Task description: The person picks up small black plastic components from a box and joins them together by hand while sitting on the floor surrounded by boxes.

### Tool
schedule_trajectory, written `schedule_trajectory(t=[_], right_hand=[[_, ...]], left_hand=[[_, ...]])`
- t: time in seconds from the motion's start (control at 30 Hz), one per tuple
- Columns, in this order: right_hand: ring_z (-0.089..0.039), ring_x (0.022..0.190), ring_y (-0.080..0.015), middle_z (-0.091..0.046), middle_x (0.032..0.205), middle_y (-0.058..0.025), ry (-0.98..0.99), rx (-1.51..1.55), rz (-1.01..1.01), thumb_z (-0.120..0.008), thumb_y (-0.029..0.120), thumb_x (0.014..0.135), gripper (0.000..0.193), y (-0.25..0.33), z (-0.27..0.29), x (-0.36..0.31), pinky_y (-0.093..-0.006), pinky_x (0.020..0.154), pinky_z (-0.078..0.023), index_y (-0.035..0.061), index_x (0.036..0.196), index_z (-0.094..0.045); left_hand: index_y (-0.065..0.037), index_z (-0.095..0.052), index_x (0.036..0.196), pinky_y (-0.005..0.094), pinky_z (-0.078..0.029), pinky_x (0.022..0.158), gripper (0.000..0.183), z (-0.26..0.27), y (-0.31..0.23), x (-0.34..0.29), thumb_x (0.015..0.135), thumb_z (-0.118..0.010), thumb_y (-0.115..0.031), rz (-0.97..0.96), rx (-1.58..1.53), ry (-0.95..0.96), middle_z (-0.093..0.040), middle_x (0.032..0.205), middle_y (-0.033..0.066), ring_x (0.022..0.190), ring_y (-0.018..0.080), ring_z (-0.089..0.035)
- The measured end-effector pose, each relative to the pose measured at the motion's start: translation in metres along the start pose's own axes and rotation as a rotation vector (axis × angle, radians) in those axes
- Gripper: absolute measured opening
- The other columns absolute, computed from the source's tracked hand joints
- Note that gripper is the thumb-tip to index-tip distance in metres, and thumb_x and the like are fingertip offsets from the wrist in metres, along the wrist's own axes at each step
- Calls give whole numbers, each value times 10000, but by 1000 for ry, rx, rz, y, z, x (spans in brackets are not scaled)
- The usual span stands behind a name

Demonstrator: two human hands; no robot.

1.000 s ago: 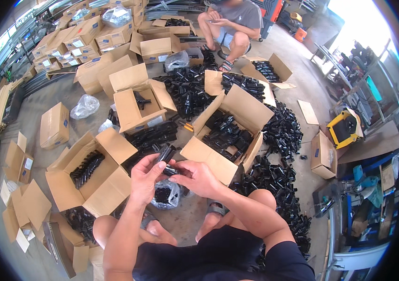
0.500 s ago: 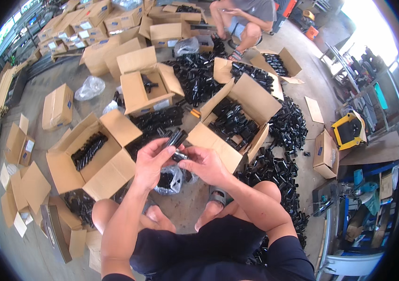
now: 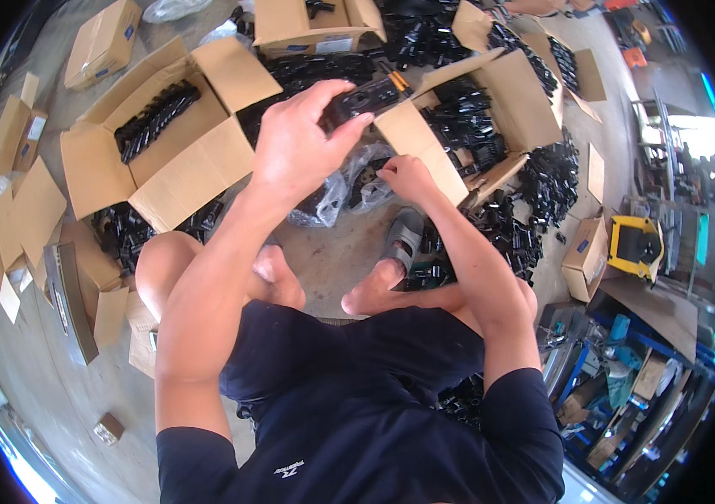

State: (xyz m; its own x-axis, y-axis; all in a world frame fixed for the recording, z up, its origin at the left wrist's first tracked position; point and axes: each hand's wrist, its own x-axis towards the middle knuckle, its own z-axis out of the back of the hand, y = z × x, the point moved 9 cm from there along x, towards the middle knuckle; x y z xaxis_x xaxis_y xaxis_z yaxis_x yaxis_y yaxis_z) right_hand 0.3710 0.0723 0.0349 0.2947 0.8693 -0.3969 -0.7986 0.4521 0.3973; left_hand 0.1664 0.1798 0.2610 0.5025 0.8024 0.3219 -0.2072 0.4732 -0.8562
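Note:
My left hand (image 3: 300, 139) is raised in front of me, its thumb and fingers closed around a glossy black tubular part (image 3: 362, 101). Lower and to the right, my right hand (image 3: 410, 178) reaches to a clear plastic bag (image 3: 330, 204) with small dark pieces in it. The right fingertips are pinched together at the bag's edge; what they hold, if anything, is too small to make out. Left of my hands stands an open cardboard box (image 3: 185, 181) with a row of black parts (image 3: 156, 120). Another open box (image 3: 420, 143), to the right, holds many more black parts (image 3: 467, 122).
Loose black parts (image 3: 551, 181) are heaped around the right box and beyond both boxes. A closed carton (image 3: 104, 42) sits at the far left, empty flattened cartons (image 3: 34, 206) nearer. At right are a small carton (image 3: 584, 260), a yellow-framed object (image 3: 635, 244) and a cluttered rack (image 3: 626, 370).
My view has tilted down. My hands, together at the black parts before, have parted: the left keeps a black part, while the right has gone down to the plastic bag.

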Motion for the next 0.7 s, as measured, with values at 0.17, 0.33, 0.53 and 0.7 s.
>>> schedule_trajectory(t=[0.17,0.33,0.53,0.7], right_hand=[[-695,913,-332,-715,930,-139,-283,198,297,-681,223,863,157,62,-61,8,-438,787,-568,81,869,-749],[-662,1001,-303,-696,1006,-122,-73,-312,381,-620,185,885,167,129,-147,15,-411,796,-577,60,911,-727],[-646,1020,-292,-685,1032,-132,-224,-267,431,-584,183,868,234,100,-209,34,-425,794,-560,27,993,-705],[-653,981,-288,-693,1023,-121,-215,-315,342,-571,188,881,242,97,-220,37,-415,742,-555,42,1008,-716]], left_hand=[[-49,-691,1136,270,-553,668,350,11,10,14,841,-813,-194,-48,37,-69,-745,864,76,724,119,-685],[-47,-689,1134,274,-556,671,352,15,28,23,833,-819,-177,13,-31,-95,-745,865,83,728,123,-688],[-26,-685,1130,280,-554,656,361,13,33,36,825,-822,-164,-8,-65,-111,-742,860,93,699,142,-684],[-25,-683,1122,291,-558,656,362,21,28,37,815,-825,-156,-32,-13,-138,-740,860,115,699,167,-694]])
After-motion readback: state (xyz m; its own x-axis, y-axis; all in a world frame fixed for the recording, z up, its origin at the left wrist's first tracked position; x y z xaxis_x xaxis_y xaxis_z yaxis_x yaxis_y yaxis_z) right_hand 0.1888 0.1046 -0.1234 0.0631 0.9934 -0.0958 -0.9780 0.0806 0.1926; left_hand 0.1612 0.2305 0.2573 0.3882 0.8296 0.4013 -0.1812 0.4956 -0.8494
